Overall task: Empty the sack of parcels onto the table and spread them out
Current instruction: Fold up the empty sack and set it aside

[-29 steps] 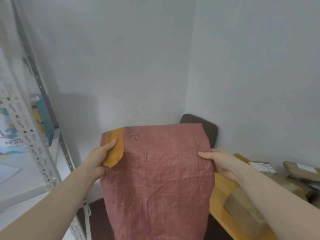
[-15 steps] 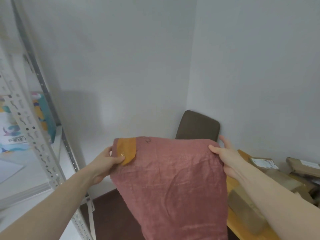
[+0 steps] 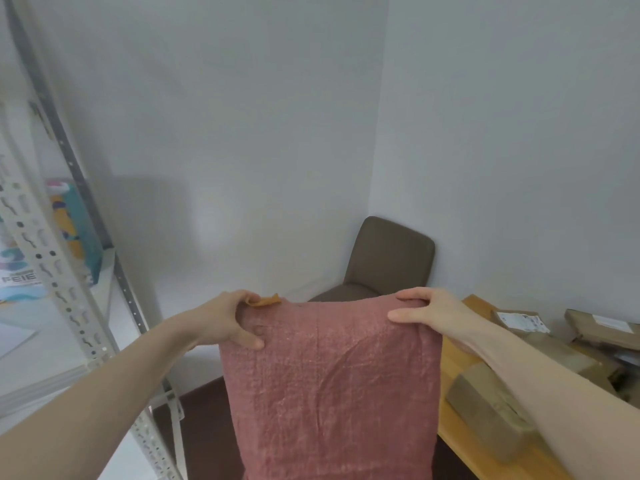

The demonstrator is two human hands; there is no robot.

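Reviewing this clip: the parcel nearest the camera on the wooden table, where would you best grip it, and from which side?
Grip the nearest parcel across its narrow width, coming from above. It is a long brown block lying flat on the table, its top face exposed; the right forearm crosses over its far part, so take the near end.

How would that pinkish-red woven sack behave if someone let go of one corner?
The pinkish-red woven sack would probably flop down on that side: it hangs limp and creased between the left hand and right hand. It looks light, since each grip is only fingers and thumb. It seems flat, so likely empty.
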